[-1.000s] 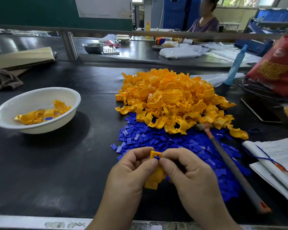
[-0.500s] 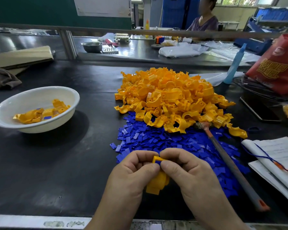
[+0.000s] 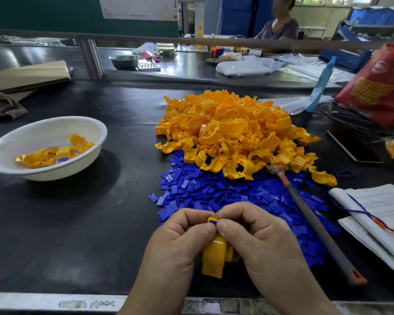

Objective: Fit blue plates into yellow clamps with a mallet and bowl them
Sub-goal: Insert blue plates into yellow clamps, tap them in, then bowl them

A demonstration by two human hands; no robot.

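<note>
Both of your hands meet at the bottom centre of the frame, closed around one yellow clamp. Your left hand has its fingers curled round the clamp's left side, thumb pressed near the top. Your right hand grips the right side the same way, and its thumb tip touches the left thumb. Between the two thumbs a blue plate sits in the clamp's upper end; only a sliver of it shows.

Just above your hands lies the heap of loose blue plates, and beyond it, at the centre of the frame, the pile of yellow clamps overlaps its far edge. The mallet lies untouched on the blue heap, its handle slanting toward the lower right and its head against the yellow pile.

The white bowl stands at the left of the frame, well apart from your hands, with a few fitted clamps inside. A notebook lies at the right edge of the black table.
</note>
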